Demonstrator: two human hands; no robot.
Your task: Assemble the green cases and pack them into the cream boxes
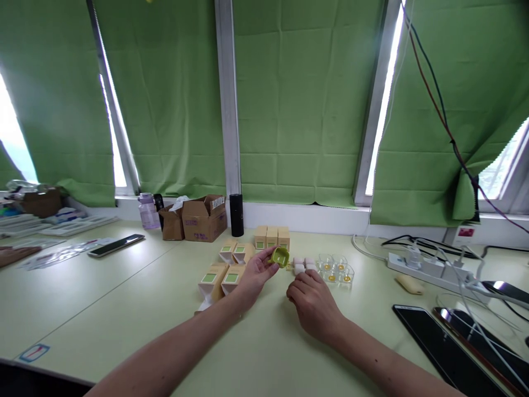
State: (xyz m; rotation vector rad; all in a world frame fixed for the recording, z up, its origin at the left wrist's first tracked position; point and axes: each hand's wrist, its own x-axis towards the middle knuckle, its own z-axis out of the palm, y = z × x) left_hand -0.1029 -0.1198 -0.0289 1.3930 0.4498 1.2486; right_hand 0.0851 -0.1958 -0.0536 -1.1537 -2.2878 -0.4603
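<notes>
My left hand (255,275) pinches a small olive-green square cup (280,256) between thumb and fingers, just above the pale green table (124,298). My right hand (314,303) rests curled on the table right of it, fingers bent near some small white cubes (303,264); what it holds, if anything, is hidden. Clear little cups with yellow centres (336,269) stand behind the right hand. Small tan boxes with green labels (225,278) lie by the left hand, and three more tan boxes (271,237) stand upright behind.
Brown cardboard boxes (198,218), a black cylinder (236,215) and a purple bottle (147,210) line the window sill side. A phone (115,245) lies at left. A power strip (430,267) with cables and dark tablets (454,342) sit at right. Green curtains hang behind.
</notes>
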